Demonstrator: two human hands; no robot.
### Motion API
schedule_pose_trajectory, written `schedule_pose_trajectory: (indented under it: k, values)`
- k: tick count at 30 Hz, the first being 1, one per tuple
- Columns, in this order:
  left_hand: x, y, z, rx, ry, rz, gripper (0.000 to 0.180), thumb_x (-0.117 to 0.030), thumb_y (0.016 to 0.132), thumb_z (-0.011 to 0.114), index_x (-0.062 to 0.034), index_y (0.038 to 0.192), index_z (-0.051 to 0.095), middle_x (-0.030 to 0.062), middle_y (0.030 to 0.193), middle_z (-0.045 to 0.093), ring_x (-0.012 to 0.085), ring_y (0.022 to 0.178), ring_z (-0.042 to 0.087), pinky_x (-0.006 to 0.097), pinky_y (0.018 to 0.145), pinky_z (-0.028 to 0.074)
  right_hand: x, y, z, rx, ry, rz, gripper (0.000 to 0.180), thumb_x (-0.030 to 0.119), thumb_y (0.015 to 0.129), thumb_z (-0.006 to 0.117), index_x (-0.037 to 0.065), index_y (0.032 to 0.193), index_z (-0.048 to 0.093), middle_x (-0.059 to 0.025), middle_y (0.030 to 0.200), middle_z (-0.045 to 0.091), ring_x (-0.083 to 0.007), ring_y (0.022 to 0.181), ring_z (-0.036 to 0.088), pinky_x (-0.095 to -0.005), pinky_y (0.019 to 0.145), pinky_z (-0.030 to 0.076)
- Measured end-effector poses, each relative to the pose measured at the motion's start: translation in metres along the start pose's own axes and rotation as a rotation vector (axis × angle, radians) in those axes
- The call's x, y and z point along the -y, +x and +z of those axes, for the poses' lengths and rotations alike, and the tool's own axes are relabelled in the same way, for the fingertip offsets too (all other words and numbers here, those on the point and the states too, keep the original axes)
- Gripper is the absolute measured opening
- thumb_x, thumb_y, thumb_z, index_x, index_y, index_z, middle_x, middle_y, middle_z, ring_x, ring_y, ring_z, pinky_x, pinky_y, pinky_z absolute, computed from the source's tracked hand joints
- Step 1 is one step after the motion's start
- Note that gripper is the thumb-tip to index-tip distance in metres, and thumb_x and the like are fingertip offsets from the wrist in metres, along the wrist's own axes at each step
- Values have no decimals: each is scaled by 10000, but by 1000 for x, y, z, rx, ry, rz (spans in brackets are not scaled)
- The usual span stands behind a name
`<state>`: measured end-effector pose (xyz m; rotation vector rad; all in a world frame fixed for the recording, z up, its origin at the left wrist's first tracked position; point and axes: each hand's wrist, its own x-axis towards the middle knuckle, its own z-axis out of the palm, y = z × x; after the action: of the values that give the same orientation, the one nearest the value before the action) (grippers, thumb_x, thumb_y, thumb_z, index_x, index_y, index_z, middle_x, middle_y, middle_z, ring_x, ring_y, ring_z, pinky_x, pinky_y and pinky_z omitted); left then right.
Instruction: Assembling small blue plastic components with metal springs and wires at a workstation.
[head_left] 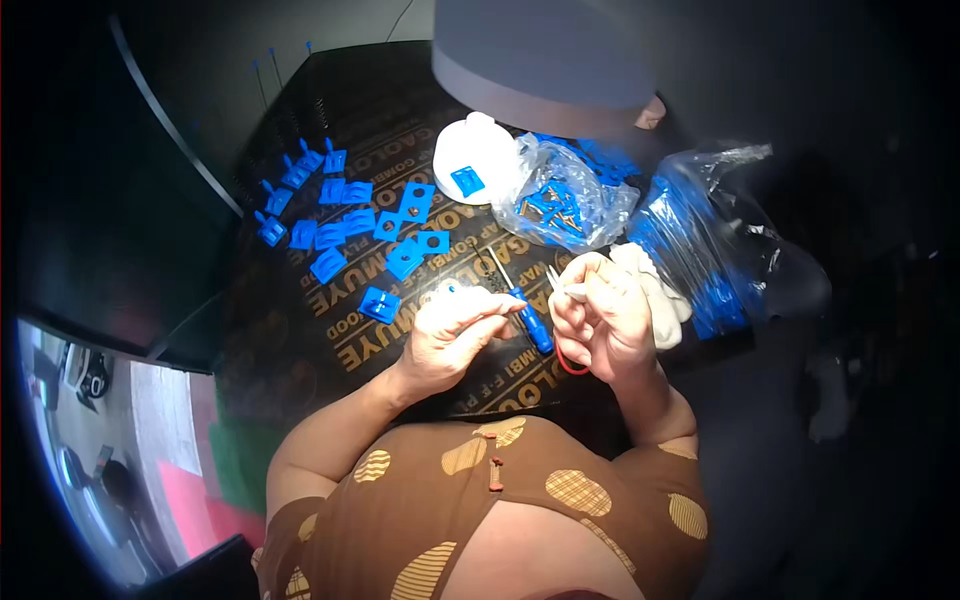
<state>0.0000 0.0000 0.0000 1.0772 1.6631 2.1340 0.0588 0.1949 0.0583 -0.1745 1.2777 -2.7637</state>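
My left hand (450, 335) is closed in a pinch above the near part of the table, and whatever it holds is too small to make out. My right hand (610, 315) is wrapped round a pair of scissors; pale pointed tips show above the fingers and a red handle loop (572, 366) below. Between the hands, a screwdriver (537, 326) with a blue handle lies on the table, its shaft pointing away. Just left of my left hand sits a single blue plastic part (380, 304).
Several blue plastic parts (345, 222) spread over the dark printed table (370, 345) at left. A white round dish (462, 148) bears one blue piece. Right of it lie a clear bag (610, 222) of blue parts and screws, a white cloth (660, 315) and a larger bag (700, 250). A grey lamp-like shape (540, 70) overhangs the back.
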Motion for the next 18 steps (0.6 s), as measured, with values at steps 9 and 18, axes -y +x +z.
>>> schedule_pose_trajectory:
  k: [9, 18]
  values:
    - [-7, 3, -13, -8, 58, -26, 245, 11, 915, 517, 17, 1124, 644, 35, 821, 640, 36, 652, 508, 170, 560, 386, -17, 26, 1, 1, 192, 203, 164, 184, 975, 483, 20, 993, 491, -54, 679, 493, -80, 473, 407, -204, 350, 346]
    - [0, 1, -13, -21, 127, -16, 239, 31, 911, 511, 40, 1111, 642, 71, 820, 638, 103, 706, 578, 224, 633, 458, -18, 29, -4, -35, 228, 240, 113, 113, 962, 481, 5, 988, 503, -65, 675, 504, -81, 458, 402, -203, 360, 350]
